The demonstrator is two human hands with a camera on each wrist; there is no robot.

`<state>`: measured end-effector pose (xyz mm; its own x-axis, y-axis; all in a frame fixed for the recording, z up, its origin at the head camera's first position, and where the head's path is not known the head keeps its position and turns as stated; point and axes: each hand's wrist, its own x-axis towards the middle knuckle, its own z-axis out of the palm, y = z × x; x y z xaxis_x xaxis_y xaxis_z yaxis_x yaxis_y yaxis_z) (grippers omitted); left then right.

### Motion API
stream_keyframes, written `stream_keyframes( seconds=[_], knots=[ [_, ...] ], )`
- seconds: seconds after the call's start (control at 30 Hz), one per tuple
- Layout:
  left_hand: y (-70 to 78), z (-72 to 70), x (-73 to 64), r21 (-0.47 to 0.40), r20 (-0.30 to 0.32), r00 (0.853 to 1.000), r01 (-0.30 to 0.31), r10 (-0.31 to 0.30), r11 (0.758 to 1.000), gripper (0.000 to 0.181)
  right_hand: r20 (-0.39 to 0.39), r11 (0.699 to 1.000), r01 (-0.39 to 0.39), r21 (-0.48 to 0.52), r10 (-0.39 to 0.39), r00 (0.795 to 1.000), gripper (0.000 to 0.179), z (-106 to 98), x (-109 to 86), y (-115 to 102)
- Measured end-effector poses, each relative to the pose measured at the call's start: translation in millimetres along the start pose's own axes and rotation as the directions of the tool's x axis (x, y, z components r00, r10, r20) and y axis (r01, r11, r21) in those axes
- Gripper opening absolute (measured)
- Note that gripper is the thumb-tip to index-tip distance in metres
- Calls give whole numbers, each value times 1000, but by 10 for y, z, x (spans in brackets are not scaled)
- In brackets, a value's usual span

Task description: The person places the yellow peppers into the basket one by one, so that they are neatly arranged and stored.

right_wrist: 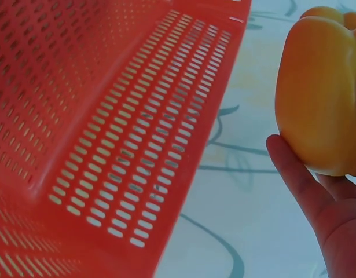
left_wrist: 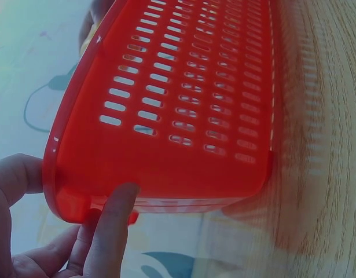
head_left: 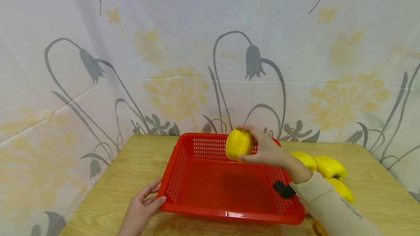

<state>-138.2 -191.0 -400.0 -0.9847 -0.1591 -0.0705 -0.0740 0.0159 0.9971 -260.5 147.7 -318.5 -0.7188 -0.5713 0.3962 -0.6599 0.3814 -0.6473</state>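
Observation:
A yellow bell pepper point(head_left: 238, 145) is held in my right hand point(head_left: 264, 148), over the far right part of a red plastic basket point(head_left: 210, 177). In the right wrist view the bell pepper point(right_wrist: 322, 92) stands above the rim's level, its underside against the fingers. The basket is slotted, and its floor shows bare in the head view. With my left hand point(head_left: 141, 207) I grip the basket's near left corner. The left wrist view shows the thumb at the rim and the fingers point(left_wrist: 111, 231) against the outer wall of the basket point(left_wrist: 166, 168).
Several more yellow bell peppers point(head_left: 329, 166) lie on the wooden table point(head_left: 115, 177) to the right of the basket, partly hidden by my right sleeve point(head_left: 328, 199). A cloth with printed flowers point(head_left: 197, 46) hangs behind the table. A black wrist strap part point(head_left: 284, 189) sits by the sleeve.

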Motion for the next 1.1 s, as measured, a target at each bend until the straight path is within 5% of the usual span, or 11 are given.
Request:
stream_keyframes(
  seconds=[1.1],
  knots=[
    [-9,10,7,-11,3,1000,0,0,1000,55,210,998,-44,43,34,977,72,651,479,174]
  ],
)
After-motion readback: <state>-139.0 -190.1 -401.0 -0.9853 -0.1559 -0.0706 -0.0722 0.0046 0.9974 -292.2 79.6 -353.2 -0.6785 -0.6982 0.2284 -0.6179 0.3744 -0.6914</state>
